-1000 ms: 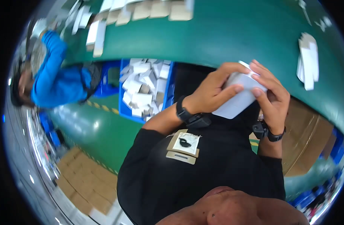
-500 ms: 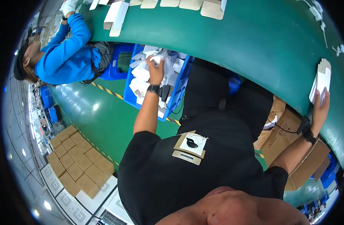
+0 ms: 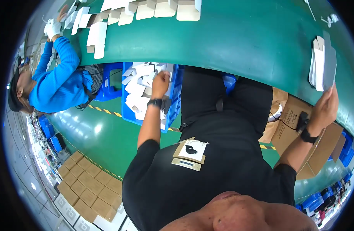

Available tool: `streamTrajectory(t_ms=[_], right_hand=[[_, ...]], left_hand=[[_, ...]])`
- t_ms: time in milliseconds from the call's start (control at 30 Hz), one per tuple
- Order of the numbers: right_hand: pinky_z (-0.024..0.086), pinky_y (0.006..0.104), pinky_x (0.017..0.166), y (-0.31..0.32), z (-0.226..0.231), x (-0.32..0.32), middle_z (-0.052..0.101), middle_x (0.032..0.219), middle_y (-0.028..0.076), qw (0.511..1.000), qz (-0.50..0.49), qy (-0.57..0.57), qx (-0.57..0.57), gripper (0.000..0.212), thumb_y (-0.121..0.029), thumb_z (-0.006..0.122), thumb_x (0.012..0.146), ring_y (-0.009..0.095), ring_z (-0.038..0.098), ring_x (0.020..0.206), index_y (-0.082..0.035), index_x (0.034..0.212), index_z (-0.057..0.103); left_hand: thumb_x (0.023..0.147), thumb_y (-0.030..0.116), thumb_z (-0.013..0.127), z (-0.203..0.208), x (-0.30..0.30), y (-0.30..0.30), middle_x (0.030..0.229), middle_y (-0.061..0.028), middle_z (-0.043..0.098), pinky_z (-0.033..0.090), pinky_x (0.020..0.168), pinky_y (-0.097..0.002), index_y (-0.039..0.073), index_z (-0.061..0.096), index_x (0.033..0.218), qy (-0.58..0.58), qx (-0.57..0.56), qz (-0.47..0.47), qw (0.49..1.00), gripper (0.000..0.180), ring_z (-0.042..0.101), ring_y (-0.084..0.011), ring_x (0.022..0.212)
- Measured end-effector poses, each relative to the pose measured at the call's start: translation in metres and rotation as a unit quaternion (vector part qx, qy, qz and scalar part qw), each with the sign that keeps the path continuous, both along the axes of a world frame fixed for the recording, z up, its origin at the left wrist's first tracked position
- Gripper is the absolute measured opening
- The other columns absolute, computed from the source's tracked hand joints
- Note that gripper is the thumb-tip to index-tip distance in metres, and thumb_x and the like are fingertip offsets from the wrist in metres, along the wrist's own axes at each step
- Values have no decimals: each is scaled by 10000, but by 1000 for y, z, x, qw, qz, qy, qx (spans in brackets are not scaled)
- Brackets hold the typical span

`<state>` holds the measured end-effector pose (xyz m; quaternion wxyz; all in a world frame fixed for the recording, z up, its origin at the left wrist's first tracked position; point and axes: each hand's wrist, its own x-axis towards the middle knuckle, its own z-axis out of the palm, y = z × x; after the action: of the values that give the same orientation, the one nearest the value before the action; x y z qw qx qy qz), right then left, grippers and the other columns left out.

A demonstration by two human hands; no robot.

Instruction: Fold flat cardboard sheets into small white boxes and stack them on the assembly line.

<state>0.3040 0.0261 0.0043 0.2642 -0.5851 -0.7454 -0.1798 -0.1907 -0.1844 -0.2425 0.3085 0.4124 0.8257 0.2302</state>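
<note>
At the left, my left hand [image 3: 160, 85] is over a blue bin [image 3: 124, 106] filled with loose white cartons [image 3: 137, 92]. Its fingers are curled in, and I see nothing sticking out of them. At the right edge of the table, my right hand [image 3: 325, 107] grips the near end of a flat grey-white carton [image 3: 330, 61]. That carton stands along the side of a stack of flat white cartons [image 3: 317, 63]. The fingertips of the right hand show only in part.
Opened white cartons [image 3: 187, 10] line the far side of the green table [image 3: 231, 42]. A co-worker in a blue sweater [image 3: 55, 90] sits at the left. Cardboard boxes [image 3: 90, 188] are piled at lower left, and an open brown box [image 3: 290, 127] stands below the table at right.
The white carton in my left hand has gone from it, above the bin. My right hand has moved to the stack's near end and taken hold of a flat carton. The view has shifted.
</note>
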Motion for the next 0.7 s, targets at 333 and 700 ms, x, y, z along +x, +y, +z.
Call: streamTrajectory(t_ms=[333, 700], right_hand=[[551, 386, 822, -79, 21, -176, 698, 1046, 180, 863, 450, 211, -91, 261, -48, 626, 873, 338, 687, 955, 24, 1120, 664], [521, 275, 608, 9, 82, -91, 683, 829, 90, 744, 321, 297, -505, 293, -189, 726, 863, 153, 678, 683, -37, 1086, 612]], left_hand=[[805, 396, 786, 243, 169, 82, 1405, -199, 474, 390, 1084, -428, 19, 367, 1436, -439, 378, -34, 815, 846, 501, -300, 1289], [738, 611, 731, 229, 187, 123, 1474, -211, 370, 376, 1089, -452, 65, 195, 1524, -630, 122, -267, 719, 1097, 450, -300, 1332]])
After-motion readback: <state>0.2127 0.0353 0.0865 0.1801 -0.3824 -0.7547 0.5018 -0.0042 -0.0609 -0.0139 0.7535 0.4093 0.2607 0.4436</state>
